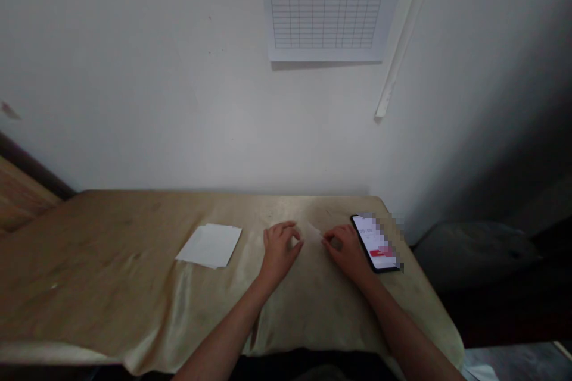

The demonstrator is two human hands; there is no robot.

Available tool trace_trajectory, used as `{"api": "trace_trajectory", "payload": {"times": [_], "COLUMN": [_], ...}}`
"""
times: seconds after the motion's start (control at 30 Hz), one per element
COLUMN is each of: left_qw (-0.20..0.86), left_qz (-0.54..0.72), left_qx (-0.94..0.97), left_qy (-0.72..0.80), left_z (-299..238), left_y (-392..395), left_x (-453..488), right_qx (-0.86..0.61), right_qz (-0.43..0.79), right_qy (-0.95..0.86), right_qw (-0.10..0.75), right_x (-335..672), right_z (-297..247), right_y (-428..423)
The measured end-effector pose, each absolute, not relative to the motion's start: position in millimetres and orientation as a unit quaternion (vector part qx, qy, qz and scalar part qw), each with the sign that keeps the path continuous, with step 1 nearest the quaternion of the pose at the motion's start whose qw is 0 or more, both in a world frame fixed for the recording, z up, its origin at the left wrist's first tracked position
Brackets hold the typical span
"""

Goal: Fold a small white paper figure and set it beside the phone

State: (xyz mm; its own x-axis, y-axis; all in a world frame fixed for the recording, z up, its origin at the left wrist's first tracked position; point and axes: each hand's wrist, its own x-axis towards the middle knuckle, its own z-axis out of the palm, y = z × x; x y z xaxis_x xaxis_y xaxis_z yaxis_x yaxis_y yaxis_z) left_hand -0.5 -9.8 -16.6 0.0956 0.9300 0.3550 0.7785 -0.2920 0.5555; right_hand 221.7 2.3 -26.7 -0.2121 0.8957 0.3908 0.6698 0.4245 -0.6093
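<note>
Between my two hands shows a thin, pale see-through film [314, 233], too faint to make out its full outline or kind. My left hand [281, 244] pinches thumb and forefinger together at its left side. From the right, my right hand [343, 245] pinches in the same way, its fingertips at the film's other side. Both hands are low over the cloth-covered table. To the left of my left hand lies a small stack of white paper sheets [210, 245], slightly out of line with one another. A phone [373, 244] with a lit screen lies just right of my right hand.
A tan, wrinkled cloth [111, 262] covers the table, which stands against a white wall [214, 101]. A printed table sheet [328, 12] hangs on the wall, with a white strip [397, 59] beside it. Dark items stand beyond the table's right edge.
</note>
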Motion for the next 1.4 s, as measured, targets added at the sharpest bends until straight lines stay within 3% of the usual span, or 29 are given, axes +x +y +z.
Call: {"api": "trace_trajectory", "payload": {"times": [0.37, 0.77, 0.97, 1.4], "left_qw": [0.213, 0.18, 0.168, 0.233], "left_qz": [0.282, 0.308, 0.306, 0.284], "left_qx": [0.735, 0.716, 0.741, 0.75], "left_qy": [0.578, 0.6, 0.574, 0.55], "left_z": [-16.9, -12.7, -18.4, -15.2], "left_y": [-11.1, -13.2, -12.3, -15.2], "left_x": [7.9, 9.8, 10.5, 12.3], "right_qx": [-0.51, -0.513, -0.51, -0.501], "right_qz": [0.213, 0.258, 0.246, 0.229], "right_qy": [-0.755, -0.731, -0.756, -0.767], "right_qw": [0.354, 0.368, 0.329, 0.33], "right_x": [213.6, 213.3, 208.7, 211.1], "right_z": [-30.9, -32.6, -31.4, -35.0], "right_y": [-2.0, -1.7, -3.2, -0.8]}}
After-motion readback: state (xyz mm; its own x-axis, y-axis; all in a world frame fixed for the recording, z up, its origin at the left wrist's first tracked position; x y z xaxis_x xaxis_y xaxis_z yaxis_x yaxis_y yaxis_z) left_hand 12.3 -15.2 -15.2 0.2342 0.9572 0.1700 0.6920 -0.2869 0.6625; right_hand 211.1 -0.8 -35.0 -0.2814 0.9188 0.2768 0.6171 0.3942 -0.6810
